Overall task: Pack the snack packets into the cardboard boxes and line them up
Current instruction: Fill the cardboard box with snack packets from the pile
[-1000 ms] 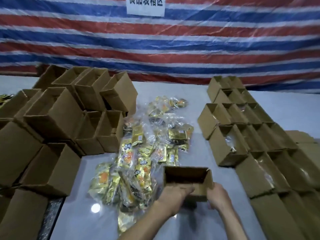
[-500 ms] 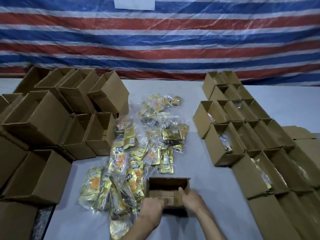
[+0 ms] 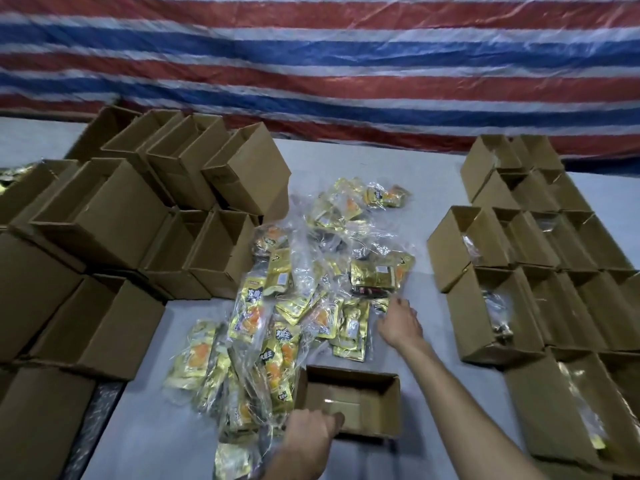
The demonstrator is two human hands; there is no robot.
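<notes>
Head view. A matt grey worktop (image 3: 426,202) stands before a woven tarpaulin (image 3: 311,64) striped red, blue and white. An open cardboard box (image 3: 381,407), a plain brown rectangular carton, sits at the middle of the near edge. Its mouth faces up, its long axis runs parallel to that edge, and a folded inner flap shows on its floor.

The left hand (image 3: 308,434) grips the box at its near left corner, with one digit curled over the rim into the interior. The right hand (image 3: 400,322) reaches farther out over the worktop. Its fingers are extended and spread at the right margin of the snack packets (image 3: 311,306), and it holds nothing; whether the fingertips touch the film cannot be told.

The packets are flat, glossy pouches of gold foil and crinkled clear film with orange print. They lie heaped loosely at the centre, pointing in mixed directions, and reach down to the box's left wall.

Empty boxes (image 3: 104,220) are piled unevenly along the left edge, some of them tilted. Lined-up boxes (image 3: 485,313) stand in rows along the right edge, mouths up, and several show clear film inside.
</notes>
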